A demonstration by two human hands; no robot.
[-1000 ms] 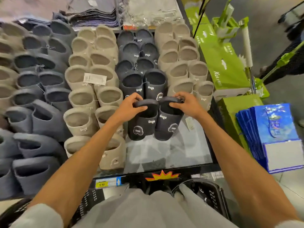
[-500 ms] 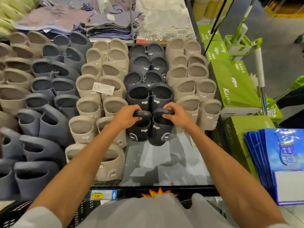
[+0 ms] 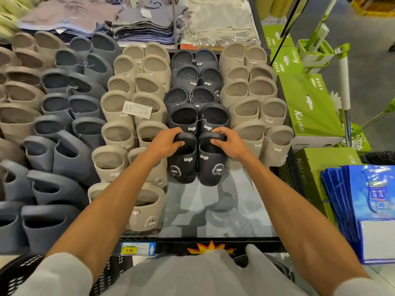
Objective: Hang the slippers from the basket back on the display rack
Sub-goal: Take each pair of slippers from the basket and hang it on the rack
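A pair of black slippers stands at the front of the black row on the display rack (image 3: 215,210). My left hand (image 3: 165,141) grips the heel rim of the left black slipper (image 3: 182,165). The heel rim of the right black slipper (image 3: 210,167) is gripped by my right hand (image 3: 228,143). Both slippers press toe-down against the pair behind them. A black mesh basket (image 3: 19,272) shows at the bottom left, mostly hidden by my grey shirt and arms.
Rows of beige slippers (image 3: 130,135) and grey-blue slippers (image 3: 55,150) fill the rack to the left; more beige ones (image 3: 263,116) stand to the right. Bare grey shelf lies in front of the black pair. Green boxes (image 3: 307,103) and blue bags (image 3: 363,206) flank the right side.
Both hands have pushed the black pair up the rack against the row behind it. The camera has tilted upward, showing more of the folded cloth above.
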